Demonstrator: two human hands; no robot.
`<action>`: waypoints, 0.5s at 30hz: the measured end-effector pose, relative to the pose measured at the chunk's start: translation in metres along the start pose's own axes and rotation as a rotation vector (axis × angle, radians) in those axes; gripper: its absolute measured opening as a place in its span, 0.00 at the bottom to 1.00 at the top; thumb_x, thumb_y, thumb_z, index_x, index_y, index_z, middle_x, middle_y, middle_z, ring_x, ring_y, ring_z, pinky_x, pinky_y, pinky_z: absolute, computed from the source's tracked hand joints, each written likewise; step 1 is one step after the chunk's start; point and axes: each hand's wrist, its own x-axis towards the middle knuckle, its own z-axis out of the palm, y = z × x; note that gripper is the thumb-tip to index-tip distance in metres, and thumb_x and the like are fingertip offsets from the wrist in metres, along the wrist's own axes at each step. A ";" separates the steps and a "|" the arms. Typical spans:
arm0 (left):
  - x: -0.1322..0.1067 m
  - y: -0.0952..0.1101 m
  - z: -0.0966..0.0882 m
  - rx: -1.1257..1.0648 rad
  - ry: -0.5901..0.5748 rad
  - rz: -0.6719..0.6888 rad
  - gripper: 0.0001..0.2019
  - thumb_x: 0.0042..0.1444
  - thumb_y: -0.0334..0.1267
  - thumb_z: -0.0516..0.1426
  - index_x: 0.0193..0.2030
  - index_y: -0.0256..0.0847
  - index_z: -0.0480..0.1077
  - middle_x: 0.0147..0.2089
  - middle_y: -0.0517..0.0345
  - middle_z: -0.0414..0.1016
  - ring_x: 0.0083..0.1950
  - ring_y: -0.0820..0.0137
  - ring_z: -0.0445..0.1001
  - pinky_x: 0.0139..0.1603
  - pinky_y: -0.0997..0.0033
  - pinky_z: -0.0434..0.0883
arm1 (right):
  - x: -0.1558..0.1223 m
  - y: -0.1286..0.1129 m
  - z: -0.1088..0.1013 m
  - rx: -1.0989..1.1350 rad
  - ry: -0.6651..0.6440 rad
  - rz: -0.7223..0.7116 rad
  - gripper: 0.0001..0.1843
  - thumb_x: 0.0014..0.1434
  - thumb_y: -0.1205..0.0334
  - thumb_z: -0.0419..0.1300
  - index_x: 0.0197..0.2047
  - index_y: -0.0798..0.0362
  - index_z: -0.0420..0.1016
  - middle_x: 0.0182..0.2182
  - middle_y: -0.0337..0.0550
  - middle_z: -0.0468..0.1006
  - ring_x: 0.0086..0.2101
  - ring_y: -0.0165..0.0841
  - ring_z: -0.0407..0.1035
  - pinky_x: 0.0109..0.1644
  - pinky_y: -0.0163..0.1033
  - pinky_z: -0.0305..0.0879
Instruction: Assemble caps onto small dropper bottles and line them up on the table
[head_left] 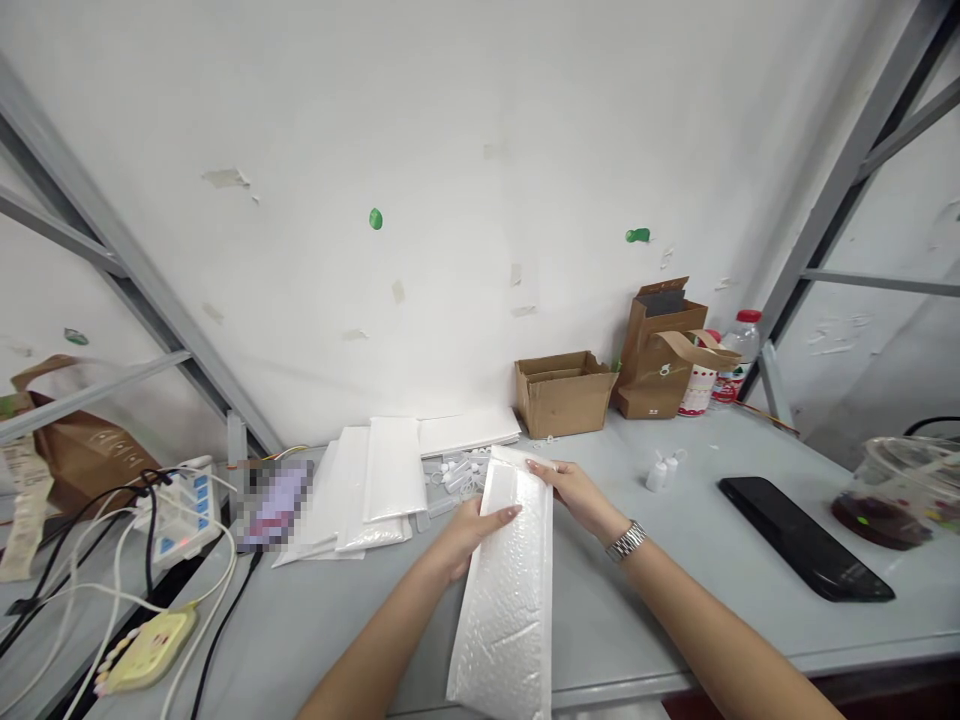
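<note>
Holding a long white bubble-padded mailing envelope over the near edge of the grey table, both hands work at its far, open end. The left hand grips the envelope's left edge, thumb laid across the top face and fingers tucked underneath. The right hand, with a silver metal watch on its wrist, pinches the far right corner of the envelope's mouth between fingers and thumb. The envelope runs lengthways from the middle of the table toward the near edge, its near end hanging just past the table's rim.

Just left of the envelope lies a fanned stack of more white padded envelopes, with small clear plastic bottles scattered between the stack and the hands. Farther back against the white wall stand an open brown cardboard box and a brown paper bag with handles. Two small white dropper bottles stand right of the hands, and a flat black phone-like slab lies well apart on the right. White power strips and cables crowd the far left.
</note>
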 end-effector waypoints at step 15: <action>0.003 -0.001 -0.005 0.083 0.047 0.029 0.21 0.43 0.49 0.60 0.39 0.35 0.71 0.37 0.49 0.76 0.37 0.64 0.73 0.37 0.69 0.67 | -0.004 -0.009 -0.004 -0.363 -0.129 -0.155 0.28 0.54 0.40 0.48 0.38 0.53 0.78 0.35 0.45 0.71 0.34 0.33 0.63 0.38 0.38 0.61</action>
